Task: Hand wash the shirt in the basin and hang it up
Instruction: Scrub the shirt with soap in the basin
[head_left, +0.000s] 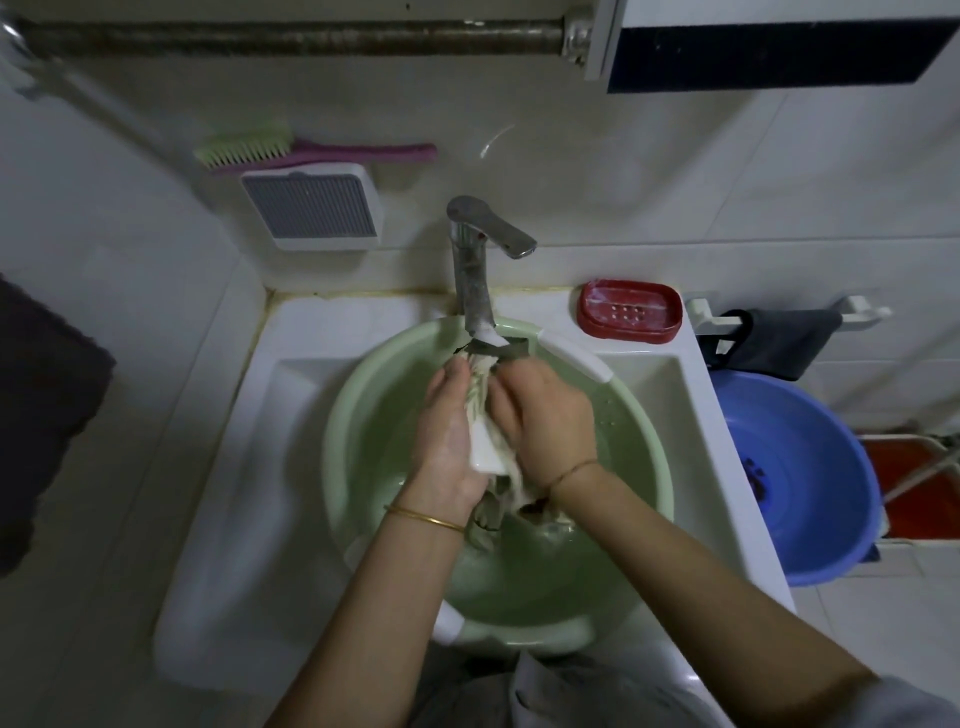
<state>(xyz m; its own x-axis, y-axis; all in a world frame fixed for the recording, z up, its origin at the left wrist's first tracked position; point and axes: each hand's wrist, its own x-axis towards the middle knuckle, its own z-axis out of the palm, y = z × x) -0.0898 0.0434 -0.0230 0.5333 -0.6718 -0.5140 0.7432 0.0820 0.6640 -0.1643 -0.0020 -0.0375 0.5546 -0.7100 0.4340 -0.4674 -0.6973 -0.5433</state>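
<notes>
Left hand (447, 421) and right hand (545, 415) both grip the pale bunched wet cloth shirt (480, 387), long axis tap-to-body between palms, tail hanging below grip into the pale green round plastic basin (332, 426).

place: home bathroom | evidence: white tiled wall (675, 156) | sink (270, 415) with tap (470, 260) | red soap dish (629, 310) | scrub brush (291, 148) | green basin (363, 374) | blue basin (810, 467)

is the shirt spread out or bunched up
Bunched up: left hand and right hand grip the shirt as a wad over the basin.
</notes>
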